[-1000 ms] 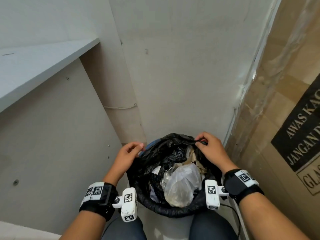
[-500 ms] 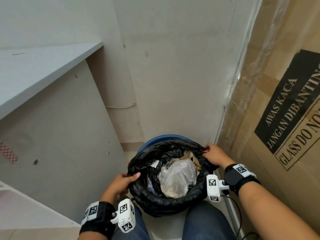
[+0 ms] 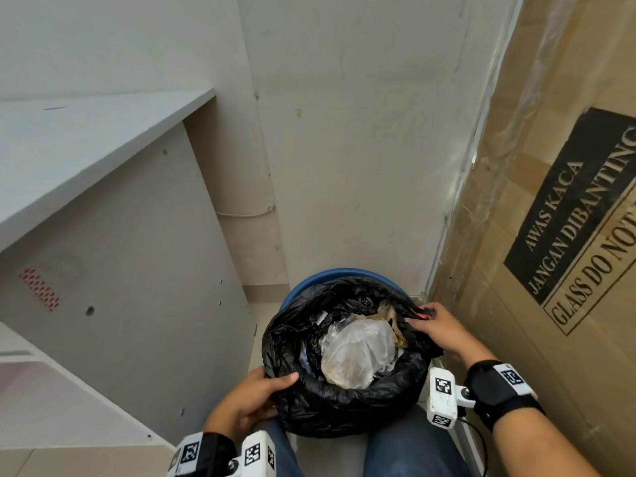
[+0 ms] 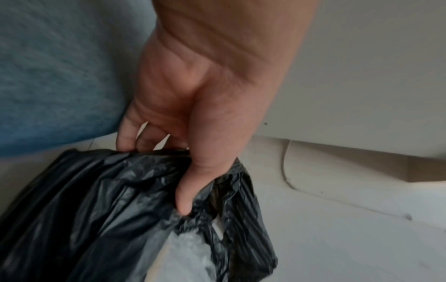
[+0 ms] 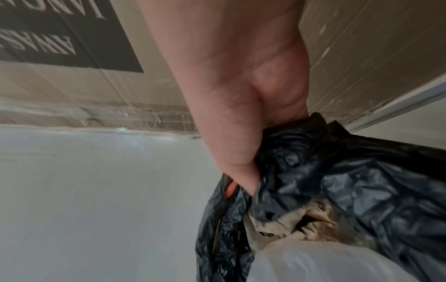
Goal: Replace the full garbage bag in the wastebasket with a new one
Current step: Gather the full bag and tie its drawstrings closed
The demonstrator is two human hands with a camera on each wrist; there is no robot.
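Task barely begun: your left hand point(image 3: 248, 401) at 7 o'clock and right hand point(image 3: 438, 327) at 2 o'clock each pinch the garbage bag point(image 3: 330, 404) rim, bag not yet out of the wastebasket point(image 3: 339, 274), new one unseen.

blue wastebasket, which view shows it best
The head view: the blue wastebasket shows as a rim arc behind the black garbage bag. Neither wrist view shows it, only hands gripping bag plastic.
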